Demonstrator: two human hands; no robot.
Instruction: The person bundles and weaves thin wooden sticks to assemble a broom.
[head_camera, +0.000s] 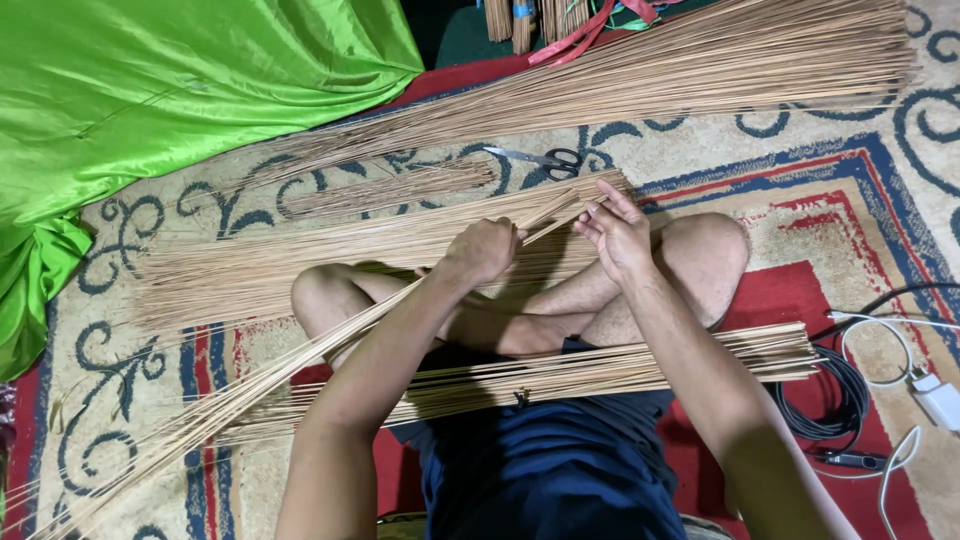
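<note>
I sit cross-legged on a patterned rug (800, 190). My left hand (483, 250) is closed around a bundle of thin tan sticks (250, 395) that slants down to the lower left. My right hand (615, 232) pinches the tips of a few sticks at the bundle's upper end, fingers partly spread. A loose pile of sticks (300, 262) lies on the rug just beyond my knees. Another bunch of sticks (620, 370) rests across my lap.
Black-handled scissors (545, 160) lie on the rug beyond my hands. A long heap of sticks (650, 80) stretches across the top. Green shiny cloth (150, 90) fills the upper left. Black and white cables with a white charger (935, 400) sit at the right.
</note>
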